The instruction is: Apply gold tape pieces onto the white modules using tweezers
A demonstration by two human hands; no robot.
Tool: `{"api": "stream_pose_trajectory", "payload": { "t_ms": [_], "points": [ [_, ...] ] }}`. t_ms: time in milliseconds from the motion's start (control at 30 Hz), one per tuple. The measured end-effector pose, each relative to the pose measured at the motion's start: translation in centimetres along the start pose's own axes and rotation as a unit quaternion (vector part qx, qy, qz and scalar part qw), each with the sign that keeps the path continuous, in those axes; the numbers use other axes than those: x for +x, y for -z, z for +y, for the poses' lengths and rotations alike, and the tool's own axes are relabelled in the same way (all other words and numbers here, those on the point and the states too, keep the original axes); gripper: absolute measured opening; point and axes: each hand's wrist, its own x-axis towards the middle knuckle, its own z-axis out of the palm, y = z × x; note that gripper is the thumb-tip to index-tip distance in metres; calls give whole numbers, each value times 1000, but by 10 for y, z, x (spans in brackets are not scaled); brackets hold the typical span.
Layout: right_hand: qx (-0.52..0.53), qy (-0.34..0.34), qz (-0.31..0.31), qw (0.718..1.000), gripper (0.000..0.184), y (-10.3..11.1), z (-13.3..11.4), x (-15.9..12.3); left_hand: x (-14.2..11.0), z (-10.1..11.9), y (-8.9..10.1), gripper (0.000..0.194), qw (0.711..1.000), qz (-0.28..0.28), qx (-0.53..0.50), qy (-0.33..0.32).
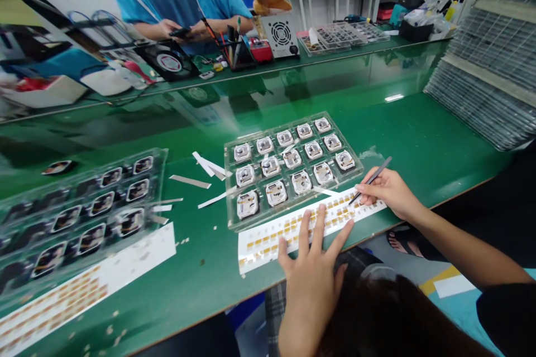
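My left hand lies flat with fingers spread on a white backing sheet carrying rows of small amber stickers, at the near table edge. My right hand pinches dark tweezers, whose tip touches the sheet's right end. Just behind the sheet stands a clear tray holding several small square white parts in rows.
A second clear tray of dark parts and another sticker sheet lie at left. White peeled strips are scattered on the green table. Stacked trays rise at right. A person in blue sits across the table.
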Motion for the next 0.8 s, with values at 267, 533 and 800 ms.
{"api": "stream_pose_trajectory", "payload": {
  "t_ms": [267,533,800],
  "points": [
    [1,-7,-6,1000,40,1,2,3,0,-1,-1,76,1000,14,2,-3],
    [8,-12,-6,1000,40,-1,-2,1,5,8,-4,61,1000,8,-21,-21],
    [12,-13,-5,1000,42,-2,-3,3,6,10,0,58,999,-10,-39,-5]
  ]
}}
